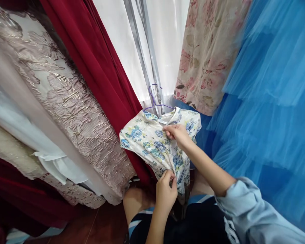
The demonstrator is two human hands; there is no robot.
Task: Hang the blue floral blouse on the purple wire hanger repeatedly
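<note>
A white blouse (152,139) with blue flowers and green leaves hangs in front of me on a purple hanger (154,101). Its collar spreads over the hanger's arms, and the hem falls between my knees. My right hand (176,134) pinches the front edge of the blouse just below the collar. Lower down, near the waist, my left hand (166,191) is closed on the same front edge, with thumb and fingertips together. Any button under the fingertips is too small to make out.
Dark red cloth (96,61) and a pinkish embossed garment (73,101) hang at left. Grey metal poles (142,44) rise behind the hanger against a white curtain (112,20). A pink-flowered cloth (205,61) and a blue tulle gown (266,101) fill the right side. Reddish floor (91,223) shows below.
</note>
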